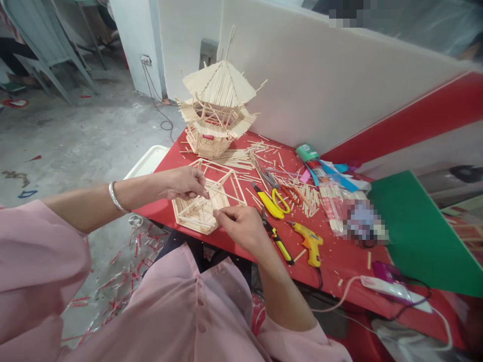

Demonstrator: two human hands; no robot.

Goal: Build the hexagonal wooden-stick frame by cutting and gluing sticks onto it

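Observation:
My left hand [186, 182], with a silver bangle on its wrist, is closed in a pinch above a hexagonal frame of thin wooden sticks [192, 223]. From the other side my right hand [243, 224] reaches over the frame's right edge, thumb and fingertips pressed together. Whatever the fingertips hold, if anything, is too small to make out. The frame lies at the table's front edge, its inner floor laid with rings of sticks. Behind it stands a tiered stick pavilion [221, 108] with a pointed roof.
On the red table [234, 246] lie yellow-handled scissors [279, 202], a yellow cutter [269, 201], pliers [281, 246], a yellow glue gun [311, 244] and loose sticks [260, 148]. A green board [426, 236] and power strip [394, 291] are at right. Red scraps litter the floor.

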